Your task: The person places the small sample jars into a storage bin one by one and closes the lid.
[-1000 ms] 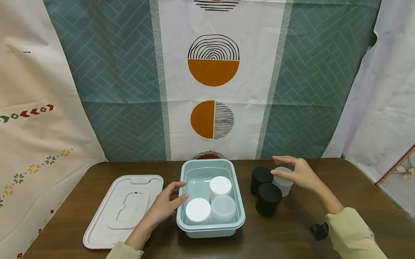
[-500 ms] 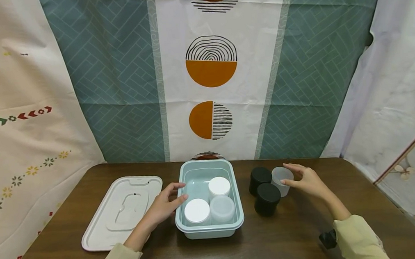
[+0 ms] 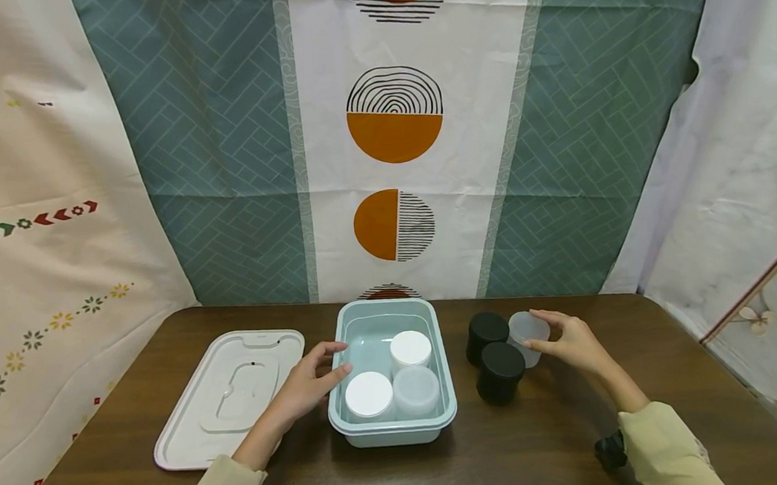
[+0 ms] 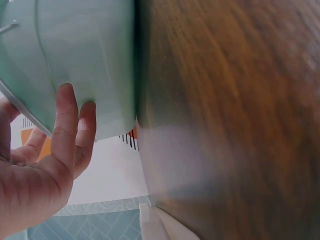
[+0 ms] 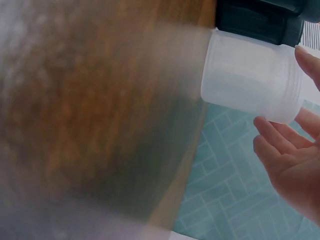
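My left hand rests its fingers at the left rim of a pale blue tub. In the left wrist view, two extended fingers lie against the outer wall. Inside the tub stand two jars with white tops and one frosted jar. Over on the right, my right hand holds a frosted plastic jar near its top, thumb on one side and fingers on the other. That jar stands upright on the table, close beside two black jars.
A white lid lies flat on the brown table, left of the tub. Patterned cloth hangings rise behind the table's back edge and at both sides.
My right hand came down from above the frosted jar to its right side, then closed in on it. The left hand keeps its place at the tub. The head view shifted slightly.
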Tool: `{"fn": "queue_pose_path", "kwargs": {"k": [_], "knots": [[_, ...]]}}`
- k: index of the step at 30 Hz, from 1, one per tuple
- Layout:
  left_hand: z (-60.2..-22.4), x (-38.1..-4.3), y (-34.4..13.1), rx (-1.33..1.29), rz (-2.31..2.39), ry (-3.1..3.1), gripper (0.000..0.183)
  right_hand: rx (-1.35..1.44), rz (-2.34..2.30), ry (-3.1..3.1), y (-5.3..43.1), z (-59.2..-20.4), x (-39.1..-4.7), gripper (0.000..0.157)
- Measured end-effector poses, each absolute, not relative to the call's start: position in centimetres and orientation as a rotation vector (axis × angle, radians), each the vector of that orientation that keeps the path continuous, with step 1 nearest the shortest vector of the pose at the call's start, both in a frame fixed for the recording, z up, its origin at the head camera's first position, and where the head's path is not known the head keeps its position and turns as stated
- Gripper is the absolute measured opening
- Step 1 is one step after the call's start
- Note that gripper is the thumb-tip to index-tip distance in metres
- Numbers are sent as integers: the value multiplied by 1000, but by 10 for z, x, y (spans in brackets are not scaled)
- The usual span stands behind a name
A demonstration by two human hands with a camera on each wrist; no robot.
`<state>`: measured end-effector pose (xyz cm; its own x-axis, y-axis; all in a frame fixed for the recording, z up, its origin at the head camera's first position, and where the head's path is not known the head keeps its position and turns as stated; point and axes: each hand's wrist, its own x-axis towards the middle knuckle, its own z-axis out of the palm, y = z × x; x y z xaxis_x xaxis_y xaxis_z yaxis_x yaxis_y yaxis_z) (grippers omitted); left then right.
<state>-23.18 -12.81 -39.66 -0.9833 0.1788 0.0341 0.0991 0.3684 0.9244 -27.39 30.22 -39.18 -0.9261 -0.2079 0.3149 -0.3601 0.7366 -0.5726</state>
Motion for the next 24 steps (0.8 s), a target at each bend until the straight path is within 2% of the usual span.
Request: {"fn": "queue_pose_path", "kwargs": {"k": [15,24], "knots": [[-398,-234,-127,271,1692,2560,40,442,921,-2658,300,-392,-273,57],[-397,-232,-128,257,1694,2556,41,443,866,-2618,297,-373,-269,54]]}}
